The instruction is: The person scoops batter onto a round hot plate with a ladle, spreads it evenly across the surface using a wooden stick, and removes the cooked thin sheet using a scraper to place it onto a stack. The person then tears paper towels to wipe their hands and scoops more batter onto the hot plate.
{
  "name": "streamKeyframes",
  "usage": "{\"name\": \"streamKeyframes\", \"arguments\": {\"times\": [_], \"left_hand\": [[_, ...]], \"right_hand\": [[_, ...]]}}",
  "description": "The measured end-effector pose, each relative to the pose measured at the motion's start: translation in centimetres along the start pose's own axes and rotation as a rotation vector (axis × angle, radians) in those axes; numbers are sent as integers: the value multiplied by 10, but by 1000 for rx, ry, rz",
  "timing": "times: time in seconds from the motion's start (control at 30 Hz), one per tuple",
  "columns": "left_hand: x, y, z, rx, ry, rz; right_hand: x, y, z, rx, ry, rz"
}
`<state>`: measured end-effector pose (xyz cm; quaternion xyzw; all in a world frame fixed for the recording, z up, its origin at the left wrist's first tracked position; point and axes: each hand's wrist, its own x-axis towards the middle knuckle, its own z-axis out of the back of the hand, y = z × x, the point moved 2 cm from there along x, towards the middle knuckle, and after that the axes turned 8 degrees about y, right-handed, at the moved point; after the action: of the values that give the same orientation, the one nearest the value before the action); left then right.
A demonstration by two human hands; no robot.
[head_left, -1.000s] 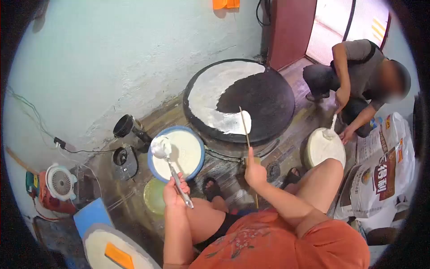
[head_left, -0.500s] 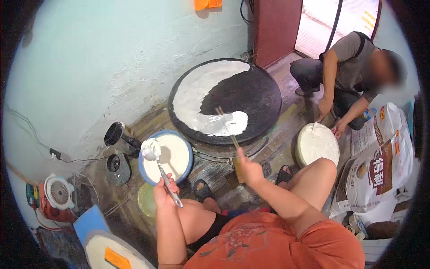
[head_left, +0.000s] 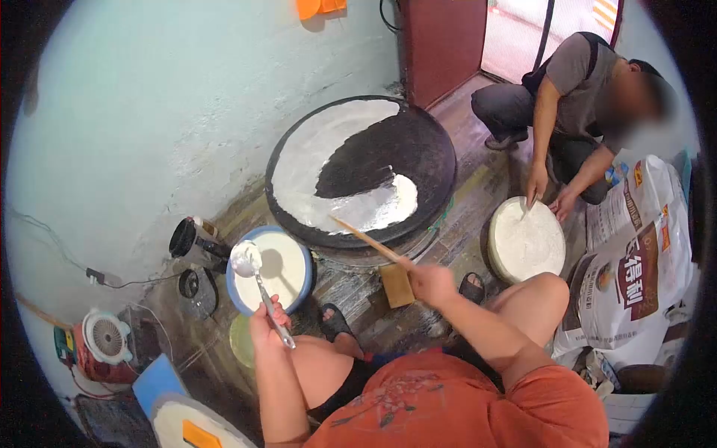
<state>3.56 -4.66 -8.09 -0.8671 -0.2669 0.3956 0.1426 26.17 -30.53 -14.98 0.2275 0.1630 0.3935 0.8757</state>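
My left hand point(head_left: 269, 327) is closed around the handle of a metal ladle point(head_left: 263, 290), whose bowl is coated with white batter. The ladle hangs over a blue-rimmed bucket point(head_left: 308, 275) of pale batter. My right hand point(head_left: 432, 286) grips a thin wooden stick point(head_left: 367, 240), its tip over the near edge of a big round black griddle point(head_left: 429, 145). White batter point(head_left: 302, 157) covers the griddle's left side in a curved band. A thicker, wet patch point(head_left: 405, 196) ends that band at the near right.
At right a crouching person point(head_left: 579, 93) has both hands at a round tub point(head_left: 532, 250) of pale powder or batter. Printed white sacks point(head_left: 627, 284) stand beside it. A dark jug point(head_left: 190, 237), a small fan point(head_left: 107, 336) and a wooden block point(head_left: 396, 287) are on the floor.
The stick has swung from pointing up over the wet batter to a leftward slant, its tip at the griddle's near edge. The whole view has shifted slightly. The ladle stays over the bucket.
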Motion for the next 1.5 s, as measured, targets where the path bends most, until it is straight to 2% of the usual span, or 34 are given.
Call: {"name": "streamKeyframes", "arguments": {"times": [0.07, 0.13, 0.23, 0.3, 0.33, 0.37, 0.43, 0.47, 0.5, 0.6, 0.67, 0.7, 0.77, 0.8, 0.87, 0.9, 0.97, 1.1, 1.17, 1.2, 1.27, 1.3, 1.37, 1.43, 1.47, 1.5], "left_hand": [[1, 0, 5, -21, 35, 27], [2, 2, 5, -24, 75, 41], [-1, 6, -6, -43, 42, 4], [3, 7, -3, -29, 74, -5], [5, 7, -2, -35, 85, 18], [7, 6, 1, -40, 95, 41], [14, 4, 5, -68, 81, 72], [12, 6, 3, -67, 72, 65], [12, 8, 0, -66, 64, 59], [18, 10, 0, -28, 48, 44], [17, 15, -8, 21, 41, 5], [17, 14, -13, 26, 43, 3], [18, 16, -16, -42, -31, 41], [19, 15, -16, -42, -34, 43], [22, 15, -15, -52, 4, 43], [21, 17, -18, -56, 19, 45], [16, 25, -33, -43, -35, 18], [20, 27, -47, 20, -83, -24], [24, 27, -43, -3, -139, 7], [33, 21, -22, -7, -73, 30], [29, 21, -30, -31, -83, 39], [26, 23, -34, -54, -89, 48], [24, 28, -40, -65, -107, 64], [26, 30, -45, -42, -128, 13], [29, 31, -47, -38, -124, 13], [32, 30, -48, -51, -133, 26]], "right_hand": [[0, -38, 24, -261, -158, -62], [8, -69, 54, -373, -214, -166], [32, -73, 74, -135, -139, -380], [31, -61, 64, 58, -172, -344], [19, -54, 57, -18, -240, -74], [14, -60, 55, -15, -238, -76], [4, -85, 59, -204, -190, 98], [5, -103, 71, -252, -250, 117], [12, -118, 84, -322, -220, -31], [44, -124, 115, -333, -251, -98], [65, -111, 116, -89, -257, -264], [65, -105, 109, 19, -217, -265], [45, -105, 92, 143, -227, 22], [38, -112, 94, 143, -224, 20], [22, -139, 109, -233, -23, 178], [28, -166, 111, -340, -162, 182], [57, -187, 135, -357, -322, 163], [113, -173, 136, -455, -383, 6], [109, -167, 118, 74, -260, -86], [95, -168, 121, 72, -256, -83], [63, -173, 133, -332, 32, 383], [69, -193, 139, -337, 37, 396], [84, -231, 150, -349, -122, 228], [125, -220, 167, -495, -278, 127], [142, -207, 166, -494, -283, 123], [161, -195, 163, -394, -288, 26]]}}
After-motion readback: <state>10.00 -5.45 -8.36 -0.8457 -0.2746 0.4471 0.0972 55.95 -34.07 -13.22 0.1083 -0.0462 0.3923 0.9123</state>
